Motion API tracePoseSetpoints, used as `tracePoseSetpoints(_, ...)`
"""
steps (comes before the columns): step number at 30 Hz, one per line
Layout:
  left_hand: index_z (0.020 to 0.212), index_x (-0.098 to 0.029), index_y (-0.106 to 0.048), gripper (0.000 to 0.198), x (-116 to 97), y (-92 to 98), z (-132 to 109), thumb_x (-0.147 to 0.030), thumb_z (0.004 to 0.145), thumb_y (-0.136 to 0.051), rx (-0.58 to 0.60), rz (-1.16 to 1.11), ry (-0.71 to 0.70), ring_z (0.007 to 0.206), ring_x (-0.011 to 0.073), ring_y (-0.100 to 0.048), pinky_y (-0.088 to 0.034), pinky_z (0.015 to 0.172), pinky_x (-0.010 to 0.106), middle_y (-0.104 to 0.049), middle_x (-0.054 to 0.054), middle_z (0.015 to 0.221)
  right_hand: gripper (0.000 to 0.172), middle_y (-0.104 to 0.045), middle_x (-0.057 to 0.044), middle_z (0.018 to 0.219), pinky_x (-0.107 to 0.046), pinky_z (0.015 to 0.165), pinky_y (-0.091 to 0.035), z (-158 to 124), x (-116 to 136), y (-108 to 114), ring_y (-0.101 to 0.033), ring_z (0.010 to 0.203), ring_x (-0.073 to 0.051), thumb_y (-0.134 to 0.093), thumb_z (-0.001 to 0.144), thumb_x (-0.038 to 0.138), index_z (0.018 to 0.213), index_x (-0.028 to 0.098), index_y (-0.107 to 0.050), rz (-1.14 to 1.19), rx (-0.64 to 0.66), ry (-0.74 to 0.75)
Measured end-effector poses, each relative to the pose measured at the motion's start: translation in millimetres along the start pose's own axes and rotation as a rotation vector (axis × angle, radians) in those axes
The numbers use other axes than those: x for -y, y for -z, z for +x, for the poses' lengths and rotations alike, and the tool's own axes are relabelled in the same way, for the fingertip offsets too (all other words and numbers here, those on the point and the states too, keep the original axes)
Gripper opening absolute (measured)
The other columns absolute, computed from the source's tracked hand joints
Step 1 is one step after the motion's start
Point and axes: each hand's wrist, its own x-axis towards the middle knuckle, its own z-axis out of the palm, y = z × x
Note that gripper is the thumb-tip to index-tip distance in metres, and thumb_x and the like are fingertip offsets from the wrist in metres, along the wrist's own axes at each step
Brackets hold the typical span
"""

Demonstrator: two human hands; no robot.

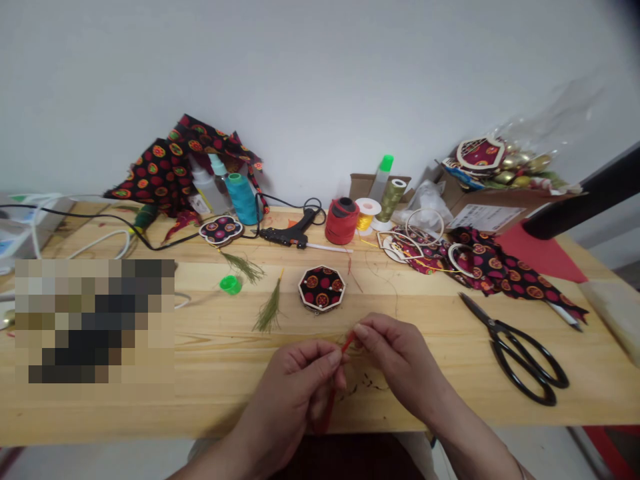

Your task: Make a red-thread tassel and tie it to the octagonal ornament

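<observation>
Pinching red cord (332,395) w/ left hand (299,383) & right hand (397,363), both clamped on it; prob. early, no knot visible, w/ octagon pad (321,288) apart.

I see my left hand (295,387) and right hand (400,360) close together near the front edge of the desk (200,400). Both pinch a thin red cord (347,345) between thumb and fingertips, and its lower end runs down past my left palm. Just beyond them lies an octagonal fabric-covered piece (321,288) with a green tassel (267,312) to its left, black scissors (520,353) lie well off to the right, and a glue gun (287,235) rests beside a red thread spool (341,221) farther back.
</observation>
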Motion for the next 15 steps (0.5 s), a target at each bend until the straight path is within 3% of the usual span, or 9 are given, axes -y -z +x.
tracePoseSetpoints(4,0.058,-0.015,-0.063,0.035,-1.1,-0.2,0.7,-0.043,0.075,-0.071,-0.018,-0.024,0.004,0.030,0.0041,-0.022,-0.018,0.034,0.019,-0.035,-0.010,0.032,0.032,-0.064,-0.003,0.068,-0.027,0.064,-0.043,0.0,-0.9,0.7,-0.057,0.067,-0.016,-0.048,0.089,0.034,0.070,0.017,-0.066,0.079,0.031,-0.060)
tracePoseSetpoints(8,0.057,-0.016,-0.062,0.036,0.9,0.2,0.9,-0.045,0.075,-0.071,-0.004,-0.023,0.014,0.029,0.0052,-0.025,-0.021,0.034,0.020,-0.036,-0.009,0.031,0.016,-0.067,-0.001,0.070,-0.026,0.064,-0.045,-1.5,0.7,-0.7,-0.059,0.069,-0.016,-0.061,0.079,0.030,0.075,0.017,-0.070,0.189,0.040,-0.077)
tracePoseSetpoints(10,0.056,-0.016,-0.062,0.036,2.1,0.6,0.3,-0.046,0.076,-0.070,-0.003,-0.011,0.022,0.028,0.0052,-0.024,-0.020,0.034,0.020,-0.036,-0.009,0.030,0.009,-0.066,0.001,0.066,-0.025,0.062,-0.045,-1.9,2.0,-2.0,-0.058,0.065,-0.015,-0.065,0.075,0.025,0.071,0.018,-0.069,0.209,0.023,-0.062)
tracePoseSetpoints(15,0.053,-0.017,-0.059,0.037,2.1,1.1,-0.4,-0.044,0.075,-0.071,0.015,-0.022,0.032,0.028,0.0049,-0.025,-0.017,0.034,0.020,-0.038,-0.008,0.030,0.014,-0.061,0.003,0.061,-0.024,0.060,-0.041,-3.3,2.9,-3.5,-0.055,0.063,-0.013,-0.062,0.078,0.018,0.064,0.018,-0.065,0.107,-0.007,0.033)
